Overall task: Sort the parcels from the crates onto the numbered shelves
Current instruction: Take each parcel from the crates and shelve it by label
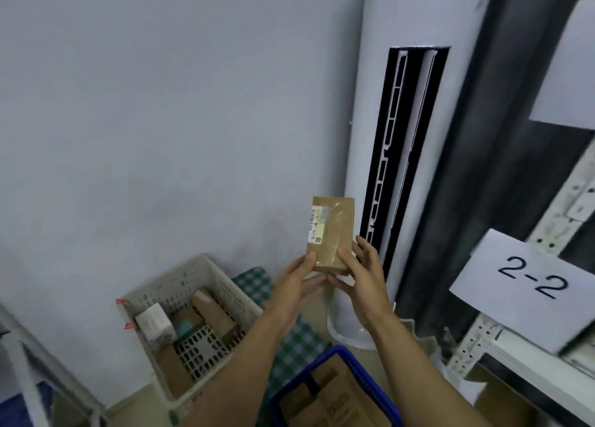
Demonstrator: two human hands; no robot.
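- Both grips hold one parcel. The left grip [297,282] pinches its lower left corner, thumb on the front and fingers underneath. The right grip [363,275] wraps the lower right edge, thumb in front and fingers behind.
- That small brown parcel [331,233] stands upright at lower centre of the frame, raised above the crates, in front of a tall white air conditioner [415,137]. Its white label [317,225] faces me along the left edge. I read something like "A21B" but would not swear to it.
- My judgement is that I am at the reading step: the parcel is out of a crate and not yet shelved. The next move calls for matching the label to a shelf number, then carrying the parcel to that shelf. A paper sign [531,282] marked "2-2" hangs on a white metal shelf [515,359] at the right of the frame. Whether that is the right shelf I cannot tell.
- At lower left, against the wall, is the white crate [167,278]. It holds a small white box [153,322], a few brown parcels [214,310] and something teal [186,327] between them. Its perforated floor shows among them.
- At bottom centre, near the white one, is the blue crate [384,401]. I see a flat brown parcel [335,401] with a dark strip across it. The frame's edge cuts off the rest.
- A green checked cloth [289,356] lies between the two crates. I cannot tell whether they rest on it.
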